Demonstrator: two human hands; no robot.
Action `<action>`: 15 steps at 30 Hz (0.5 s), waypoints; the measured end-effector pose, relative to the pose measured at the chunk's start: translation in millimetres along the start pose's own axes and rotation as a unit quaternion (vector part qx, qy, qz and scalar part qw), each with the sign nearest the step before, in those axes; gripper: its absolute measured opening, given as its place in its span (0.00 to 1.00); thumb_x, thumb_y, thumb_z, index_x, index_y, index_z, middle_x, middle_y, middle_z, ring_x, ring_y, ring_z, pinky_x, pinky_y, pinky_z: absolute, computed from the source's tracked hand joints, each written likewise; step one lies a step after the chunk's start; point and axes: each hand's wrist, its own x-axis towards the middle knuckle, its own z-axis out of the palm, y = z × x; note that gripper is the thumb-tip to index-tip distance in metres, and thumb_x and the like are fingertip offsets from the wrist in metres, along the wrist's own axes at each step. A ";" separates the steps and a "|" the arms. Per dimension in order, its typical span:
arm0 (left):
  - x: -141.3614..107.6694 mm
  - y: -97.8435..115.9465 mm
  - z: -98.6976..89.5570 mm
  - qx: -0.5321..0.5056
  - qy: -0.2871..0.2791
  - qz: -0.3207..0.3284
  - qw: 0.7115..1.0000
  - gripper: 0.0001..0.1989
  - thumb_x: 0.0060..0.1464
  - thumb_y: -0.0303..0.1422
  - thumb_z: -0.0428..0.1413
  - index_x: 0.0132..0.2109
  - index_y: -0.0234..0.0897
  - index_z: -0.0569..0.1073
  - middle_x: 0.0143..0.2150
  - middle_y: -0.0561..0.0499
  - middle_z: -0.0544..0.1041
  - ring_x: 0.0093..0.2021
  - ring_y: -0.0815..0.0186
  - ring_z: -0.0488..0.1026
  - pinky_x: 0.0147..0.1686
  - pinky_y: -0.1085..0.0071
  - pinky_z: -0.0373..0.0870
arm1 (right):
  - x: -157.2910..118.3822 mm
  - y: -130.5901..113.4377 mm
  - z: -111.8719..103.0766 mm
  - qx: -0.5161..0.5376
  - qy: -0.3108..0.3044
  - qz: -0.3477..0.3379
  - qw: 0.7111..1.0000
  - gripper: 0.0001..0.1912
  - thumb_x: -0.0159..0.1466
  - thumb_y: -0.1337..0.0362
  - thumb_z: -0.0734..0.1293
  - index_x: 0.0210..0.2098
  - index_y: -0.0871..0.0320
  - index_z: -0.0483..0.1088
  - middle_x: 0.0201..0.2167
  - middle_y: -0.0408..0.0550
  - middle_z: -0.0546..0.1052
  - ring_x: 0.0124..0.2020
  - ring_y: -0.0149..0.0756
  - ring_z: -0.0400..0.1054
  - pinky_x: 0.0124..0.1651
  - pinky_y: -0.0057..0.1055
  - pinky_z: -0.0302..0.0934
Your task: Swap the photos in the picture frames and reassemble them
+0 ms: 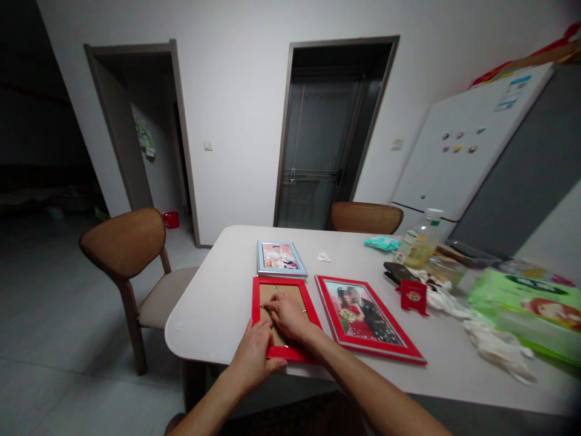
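Note:
A red picture frame (pixel 256 297) lies face down near the table's front edge, its brown backing board (pixel 267 293) showing. Metal clips (pixel 276 289) sit along the edges of the backing. My left hand (pixel 256 350) grips the frame's lower left corner, thumb along the front edge. Across the backing reaches my right hand (pixel 287 312), fingers closed at a small metal clip by the left side; the fingertips partly cover it. To the right is a larger red frame (pixel 370 318) with a photo of two people, face up. A light blue frame (pixel 280 258) lies just behind.
The white table (pixel 213 303) has rounded corners. At its right stand a plastic bottle (pixel 420 239), a black object (pixel 398 272), a red card-like item (pixel 413 296), crumpled tissues (pixel 499 351) and a green tissue pack (pixel 531 309). Wooden chairs (pixel 127 248) stand left and behind.

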 end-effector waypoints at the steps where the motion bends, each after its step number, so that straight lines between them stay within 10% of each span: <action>1: -0.6 -0.8 0.1 -0.003 0.004 0.003 1.000 0.33 0.34 0.36 0.62 0.50 0.34 0.62 0.53 0.40 0.64 0.54 0.53 0.58 0.53 0.51 0.49 | 1.8 -0.6 0.8 -0.007 0.003 -0.007 1.000 0.15 0.60 0.65 0.55 0.37 0.55 0.72 0.34 0.49 0.70 0.37 0.34 0.60 0.40 0.28 0.51; 15: -1.9 0.2 -1.9 -0.031 0.011 0.008 0.999 0.36 0.32 0.36 0.63 0.51 0.34 0.60 0.53 0.40 0.64 0.54 0.54 0.59 0.54 0.53 0.49 | 25.2 0.4 23.1 0.017 0.038 0.056 0.998 0.11 0.56 0.63 0.59 0.28 0.58 0.73 0.26 0.47 0.74 0.28 0.30 0.64 0.30 0.24 0.51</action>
